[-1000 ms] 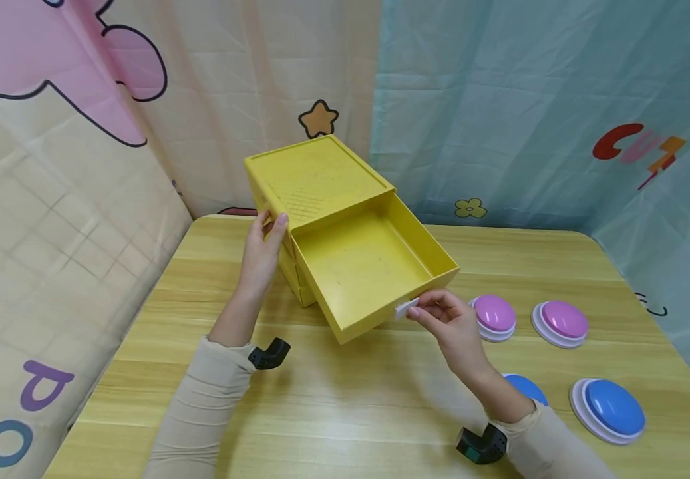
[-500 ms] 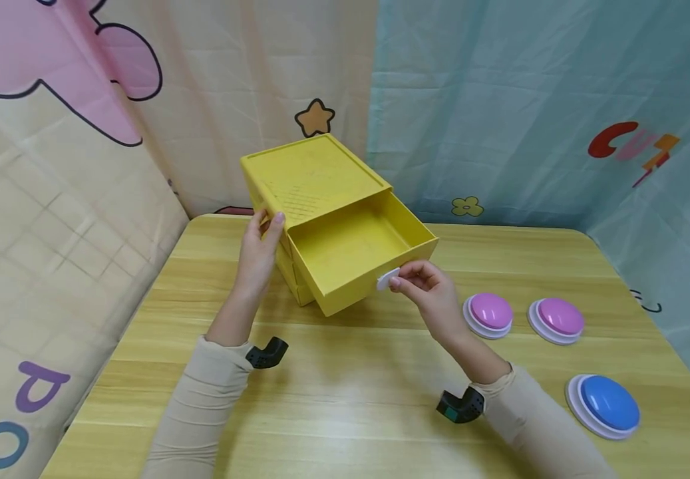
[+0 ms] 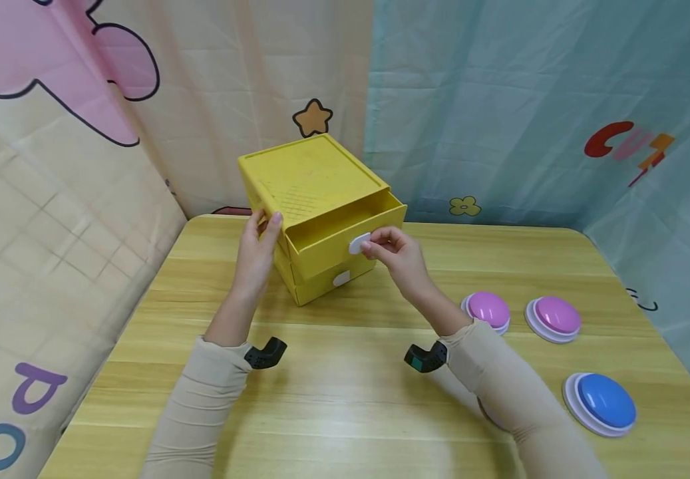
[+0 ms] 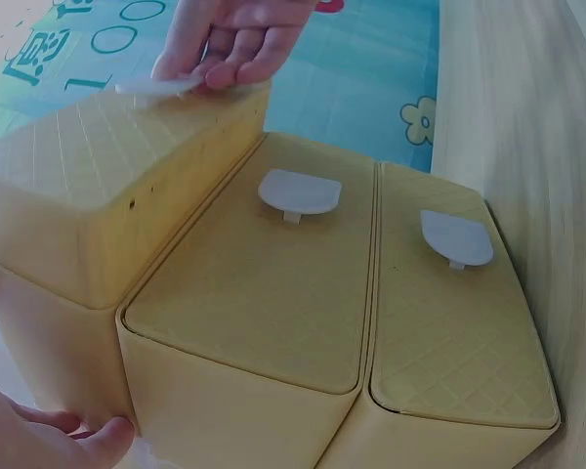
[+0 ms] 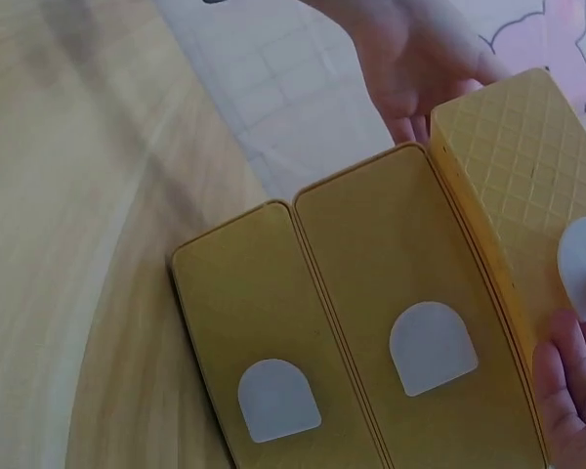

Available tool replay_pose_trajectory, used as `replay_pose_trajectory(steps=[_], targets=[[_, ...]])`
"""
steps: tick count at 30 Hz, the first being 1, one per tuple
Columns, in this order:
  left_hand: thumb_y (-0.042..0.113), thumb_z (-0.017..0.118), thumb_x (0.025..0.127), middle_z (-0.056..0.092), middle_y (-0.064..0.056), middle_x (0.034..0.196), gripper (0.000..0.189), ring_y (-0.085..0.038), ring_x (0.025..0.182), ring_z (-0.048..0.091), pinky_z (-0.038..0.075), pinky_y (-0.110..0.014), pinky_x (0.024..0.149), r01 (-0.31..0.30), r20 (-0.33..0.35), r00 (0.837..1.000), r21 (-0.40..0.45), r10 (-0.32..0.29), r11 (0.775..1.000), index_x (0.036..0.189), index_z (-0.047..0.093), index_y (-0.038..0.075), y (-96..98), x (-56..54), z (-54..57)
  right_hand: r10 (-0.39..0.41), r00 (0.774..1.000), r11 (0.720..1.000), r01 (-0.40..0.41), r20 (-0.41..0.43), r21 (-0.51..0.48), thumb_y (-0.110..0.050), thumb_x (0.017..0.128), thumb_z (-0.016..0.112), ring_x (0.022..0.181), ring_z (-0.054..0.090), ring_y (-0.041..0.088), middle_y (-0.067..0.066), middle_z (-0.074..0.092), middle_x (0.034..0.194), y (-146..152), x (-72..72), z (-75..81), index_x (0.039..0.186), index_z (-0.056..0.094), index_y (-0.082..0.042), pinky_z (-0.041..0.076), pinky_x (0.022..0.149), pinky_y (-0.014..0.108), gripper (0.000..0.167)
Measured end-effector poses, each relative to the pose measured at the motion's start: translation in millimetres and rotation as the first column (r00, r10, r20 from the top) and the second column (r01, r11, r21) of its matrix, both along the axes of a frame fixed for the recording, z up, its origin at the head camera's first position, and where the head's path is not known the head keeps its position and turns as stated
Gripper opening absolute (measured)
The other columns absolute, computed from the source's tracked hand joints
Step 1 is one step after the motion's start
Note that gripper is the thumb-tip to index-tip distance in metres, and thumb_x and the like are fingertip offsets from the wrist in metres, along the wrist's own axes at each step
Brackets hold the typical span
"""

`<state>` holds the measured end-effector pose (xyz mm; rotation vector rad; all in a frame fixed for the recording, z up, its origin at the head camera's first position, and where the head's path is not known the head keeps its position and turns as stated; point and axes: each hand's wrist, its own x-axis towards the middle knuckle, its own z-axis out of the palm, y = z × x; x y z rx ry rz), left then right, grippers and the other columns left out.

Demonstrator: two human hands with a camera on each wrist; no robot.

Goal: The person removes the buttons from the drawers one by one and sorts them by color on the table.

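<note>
A yellow cabinet [image 3: 315,176] with three stacked drawers stands on the table. Its top drawer [image 3: 327,253] sticks out a short way, and the part of its inside that shows is bare. My right hand [image 3: 398,259] pinches the white tab handle [image 3: 357,243] of that drawer between thumb and fingers. My left hand [image 3: 255,256] rests against the cabinet's left side near the top front edge. In the left wrist view, the middle drawer [image 4: 244,274] and bottom drawer [image 4: 449,332] sit flush, each with a white tab.
To the right on the wooden table [image 3: 345,399] are two pink push buttons [image 3: 490,310] [image 3: 557,315] and a blue push button [image 3: 607,400]. Another round base is mostly hidden under my right sleeve [image 3: 500,386]. Printed curtains [image 3: 470,100] hang behind the table.
My right hand has moved away from me and to the left, sliding the top drawer most of the way into the cabinet. My left hand has stayed at the cabinet's side.
</note>
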<state>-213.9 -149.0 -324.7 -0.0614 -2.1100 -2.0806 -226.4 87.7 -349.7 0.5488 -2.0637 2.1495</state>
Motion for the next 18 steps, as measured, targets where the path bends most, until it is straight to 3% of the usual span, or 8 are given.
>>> replay_pose_trajectory(steps=[9, 14, 18], targets=[[0.042, 0.049, 0.09, 0.023, -0.014, 0.138, 0.073, -0.022, 0.123, 0.028, 0.023, -0.039, 0.102, 0.025, -0.012, 1.0, 0.034, -0.024, 0.999, 0.143, 0.015, 0.005, 1.2, -0.3, -2.6, -0.063, 0.998, 0.996, 0.064, -0.022, 0.065, -0.008, 0.082, 0.066, 0.071, 0.058, 0.016, 0.008, 0.059, 0.078, -21, -31.1, 1.6, 0.088, 0.057, 0.005, 0.05, 0.069, 0.029, 0.017], [0.044, 0.049, 0.09, 0.025, -0.013, 0.137, 0.073, -0.022, 0.121, 0.03, 0.024, -0.038, 0.101, 0.021, -0.026, 0.999, 0.029, -0.02, 0.999, 0.142, 0.017, 0.004, 2.1, 0.0, -2.9, -0.068, 0.998, 0.994, 0.07, -0.015, 0.088, -0.009, 0.082, 0.065, 0.073, 0.058, 0.02, 0.008, 0.059, 0.079, -20, -31.7, 4.3, 0.09, 0.057, 0.006, 0.05, 0.07, 0.029, 0.019], [0.044, 0.049, 0.089, 0.022, -0.012, 0.139, 0.074, -0.023, 0.123, 0.027, 0.024, -0.04, 0.101, 0.024, -0.016, 1.0, 0.019, -0.023, 1.0, 0.143, 0.015, 0.006, 1.3, 1.9, -1.8, -0.065, 0.997, 0.983, 0.072, -0.044, 0.167, -0.014, 0.085, 0.063, 0.081, 0.057, 0.023, 0.011, 0.059, 0.09, -7, -24.9, 9.7, 0.098, 0.058, 0.005, 0.049, 0.075, 0.031, 0.023]])
